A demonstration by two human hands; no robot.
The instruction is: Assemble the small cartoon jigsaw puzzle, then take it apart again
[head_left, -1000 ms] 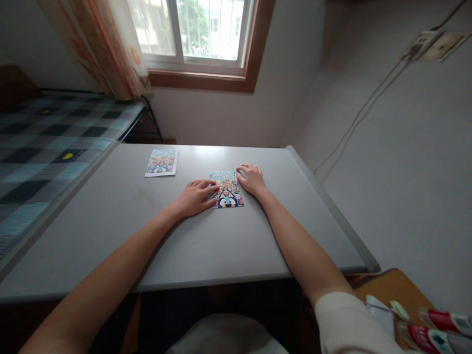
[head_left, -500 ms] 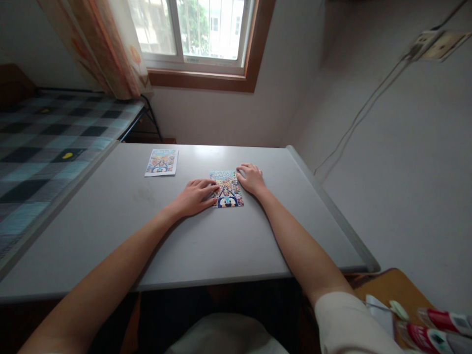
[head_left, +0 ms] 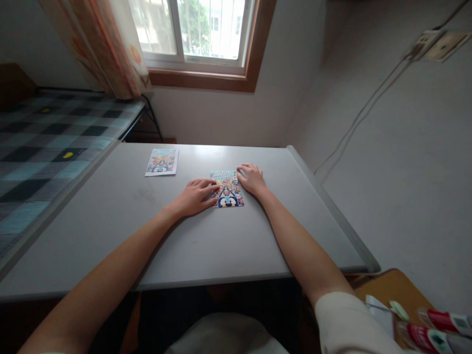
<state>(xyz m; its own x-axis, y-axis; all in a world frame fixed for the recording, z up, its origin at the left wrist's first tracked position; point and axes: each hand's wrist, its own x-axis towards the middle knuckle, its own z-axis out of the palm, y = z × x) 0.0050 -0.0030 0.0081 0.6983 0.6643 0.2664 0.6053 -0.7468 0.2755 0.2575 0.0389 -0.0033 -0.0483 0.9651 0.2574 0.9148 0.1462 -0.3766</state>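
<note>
A small colourful picture [head_left: 229,192] lies flat on the grey-white table [head_left: 206,246], with a blue cartoon dog's face along its near edge. Its busy surface looks finely broken up; whether it is made of pieces I cannot tell. My left hand [head_left: 198,197] rests palm down at its left side, fingers stretched and fingertips over that edge. At the upper right corner, my right hand [head_left: 252,179] lies palm down with its fingers loosely extended, touching the edge. A paler sheet [head_left: 162,162] bearing a similar picture is farther back on the left.
To the left stands a bed with a checked cover [head_left: 55,132]. Beyond the table are a window [head_left: 206,29] and a curtain [head_left: 110,54]. A cable [head_left: 357,118] hangs down the right wall. Red-labelled bottles [head_left: 427,339] lie on a wooden surface [head_left: 401,285] at lower right.
</note>
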